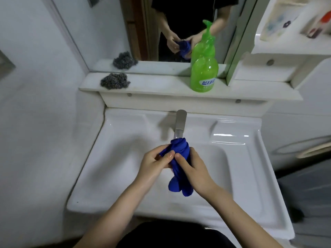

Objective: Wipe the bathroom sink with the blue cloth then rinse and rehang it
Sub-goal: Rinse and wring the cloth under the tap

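Currently, both forearms reach forward over the front rim of the bathroom sink (100, 178). The left hand (154, 164) and the right hand (194, 171) are both closed around the blue cloth (180, 165), which is bunched into a thick roll and held above the basin, clear of its surface. The left hand grips the roll from the left side with its fingers pinching the upper part; the right hand wraps the right side, thumb lying across the front.

The cloth's long axis runs roughly near-to-far, slightly tilted: the lower end, a rounded lobe, points back toward the person and hangs below the hands, while the upper end points toward the faucet spout (180, 123) and sits just under its outlet. A clear column at the outlet appears to be running water. This placement is judged to serve the rinse step: the opposed grips suit squeezing or wringing, and the basin catches the runoff.

Beyond the faucet, a white shelf (161, 85) carries a steel wool scourer (115, 81) at left and a green pump bottle (204, 74) at right. Behind them, a mirror (179, 24) reflects the hands and cloth. No hanging point for the cloth is visible.
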{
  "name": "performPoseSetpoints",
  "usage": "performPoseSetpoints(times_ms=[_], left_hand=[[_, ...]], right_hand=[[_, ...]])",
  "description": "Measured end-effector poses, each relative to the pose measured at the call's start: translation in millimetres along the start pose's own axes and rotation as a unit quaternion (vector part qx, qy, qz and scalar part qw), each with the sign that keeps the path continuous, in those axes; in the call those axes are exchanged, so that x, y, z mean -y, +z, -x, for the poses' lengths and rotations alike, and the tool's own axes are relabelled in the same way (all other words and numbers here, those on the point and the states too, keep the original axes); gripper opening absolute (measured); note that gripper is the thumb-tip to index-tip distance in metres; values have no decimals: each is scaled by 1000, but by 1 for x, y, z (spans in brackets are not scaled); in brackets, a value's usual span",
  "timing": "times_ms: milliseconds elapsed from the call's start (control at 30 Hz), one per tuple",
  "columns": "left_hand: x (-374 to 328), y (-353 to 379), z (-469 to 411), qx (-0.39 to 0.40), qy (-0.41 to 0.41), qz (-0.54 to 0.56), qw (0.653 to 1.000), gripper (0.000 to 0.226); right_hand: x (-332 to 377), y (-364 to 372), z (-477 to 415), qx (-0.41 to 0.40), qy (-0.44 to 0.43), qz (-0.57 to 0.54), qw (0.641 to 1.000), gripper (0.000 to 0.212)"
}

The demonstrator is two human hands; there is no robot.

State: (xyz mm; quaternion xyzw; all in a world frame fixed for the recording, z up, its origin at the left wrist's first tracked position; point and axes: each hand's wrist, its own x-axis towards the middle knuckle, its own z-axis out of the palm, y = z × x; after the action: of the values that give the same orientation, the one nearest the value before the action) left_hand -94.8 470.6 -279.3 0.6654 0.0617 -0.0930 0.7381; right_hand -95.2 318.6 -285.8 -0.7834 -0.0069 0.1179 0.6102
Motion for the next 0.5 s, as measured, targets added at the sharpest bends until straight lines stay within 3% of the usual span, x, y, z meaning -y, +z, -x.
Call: performPoseSetpoints(times_ms=[233, 500], left_hand=[[5, -37, 44, 7, 2, -51, 999, 22], [-19, -75, 89, 147, 16, -47, 988, 32]], right_hand=[[3, 57, 52, -68, 16, -79, 994, 23], [37, 98, 106, -140, 10, -156, 978, 36]])
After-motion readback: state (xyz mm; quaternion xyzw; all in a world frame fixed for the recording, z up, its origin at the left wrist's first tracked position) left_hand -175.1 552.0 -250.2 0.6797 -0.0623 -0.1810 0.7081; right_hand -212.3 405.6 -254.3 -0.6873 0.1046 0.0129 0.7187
